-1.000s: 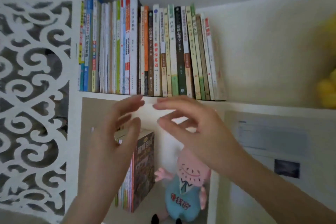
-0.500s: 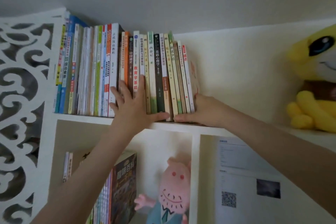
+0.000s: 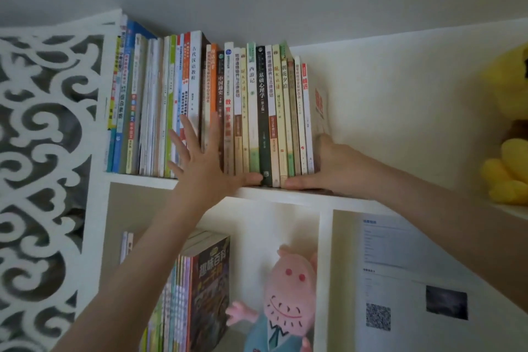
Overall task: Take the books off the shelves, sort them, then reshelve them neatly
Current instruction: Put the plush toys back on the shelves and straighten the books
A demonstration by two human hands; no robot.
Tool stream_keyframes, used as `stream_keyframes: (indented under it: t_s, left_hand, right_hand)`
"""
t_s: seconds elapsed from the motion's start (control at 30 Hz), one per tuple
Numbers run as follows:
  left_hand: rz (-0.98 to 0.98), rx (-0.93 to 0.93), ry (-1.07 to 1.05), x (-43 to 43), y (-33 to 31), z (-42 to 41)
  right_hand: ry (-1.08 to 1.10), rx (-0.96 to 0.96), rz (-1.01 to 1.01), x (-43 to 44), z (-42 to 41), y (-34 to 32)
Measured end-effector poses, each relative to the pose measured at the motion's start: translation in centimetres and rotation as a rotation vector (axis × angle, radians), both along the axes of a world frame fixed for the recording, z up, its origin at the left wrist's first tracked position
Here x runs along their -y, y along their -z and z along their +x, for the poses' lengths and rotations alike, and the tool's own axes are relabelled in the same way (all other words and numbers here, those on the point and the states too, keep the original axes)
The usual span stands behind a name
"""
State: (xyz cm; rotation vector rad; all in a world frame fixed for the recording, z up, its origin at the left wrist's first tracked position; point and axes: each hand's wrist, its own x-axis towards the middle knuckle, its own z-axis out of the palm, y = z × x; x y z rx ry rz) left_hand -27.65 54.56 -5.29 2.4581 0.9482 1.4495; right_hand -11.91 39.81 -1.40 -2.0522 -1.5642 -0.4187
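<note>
Head view: the books stand upright in 1 row on the top shelf, packed toward its left end. Left hand lies flat with fingers spread, pressing the spines mid-row and clenching nothing. Right hand cups the row's right end, thumb along the spines' feet. Its fingers are hidden, so its grip cannot be told. The 2 hands are likely bracketing a block to pull off. Next, squeeze inward and draw it out level.
</note>
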Motion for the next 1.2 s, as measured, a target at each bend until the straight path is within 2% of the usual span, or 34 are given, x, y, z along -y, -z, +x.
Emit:
stream_keyframes:
  t_s: [0.17, 0.33, 0.4, 0.5, 0.57, 0.67, 0.77, 0.83, 0.93, 1.07, 1.13, 1.2]
  left_hand:
    - [-0.095, -0.038, -0.015, -1.5, -0.2, -0.1]
    - [-0.089, -0.045, -0.042, -1.4, -0.5, 0.0]
    - [-0.093, -0.027, -0.010, -0.9, -0.4, -0.3]
    - [-0.109, 0.034, 0.039, -1.1, -0.4, -1.0]
    - [-0.105, 0.089, -0.003, -2.1, -0.3, -1.9]
    - [-0.129, 0.095, -0.063, -3.7, 0.1, -3.2]
    - [-0.138, 0.013, -0.106, -5.0, 0.5, -2.8]
    - [-0.122, -0.027, -0.128, -5.7, 0.7, -2.9]
    - [-0.169, 0.033, 0.011, -5.7, 0.7, -4.9]
    - [-0.060, 0.251, -0.145, -8.3, 0.8, -7.4]
    - [-0.057, 0.219, -0.207, -10.2, 0.8, -7.5]
    - [-0.078, 0.180, -0.182, -11.2, 0.6, -7.0]
  right_hand:
    - [0.077, 0.114, 0.049, -1.5, 0.6, 0.4]
    - [0.049, 0.047, 0.035, -1.4, 0.8, 0.4]
    - [0.100, 0.069, 0.002, -0.6, -0.1, 0.2]
    - [0.187, 0.354, 0.127, 0.2, -1.8, -0.4]
    - [0.105, 0.608, 0.212, 0.3, -3.5, -0.9]
    - [-0.014, 0.933, 0.001, -1.7, -5.0, -1.5]
    - [-0.025, 1.110, -0.113, -4.8, -3.2, -1.1]
    - [0.017, 1.125, -0.148, -5.6, -2.6, -0.8]
    - [-0.027, 1.170, -0.102, -5.4, -3.0, -1.1]
    - [-0.059, 1.138, -0.067, -5.4, -5.8, -1.6]
    - [-0.077, 1.138, -0.116, -6.8, -6.9, -1.6]
    - [-0.066, 1.177, -0.147, -8.5, -7.3, -1.7]
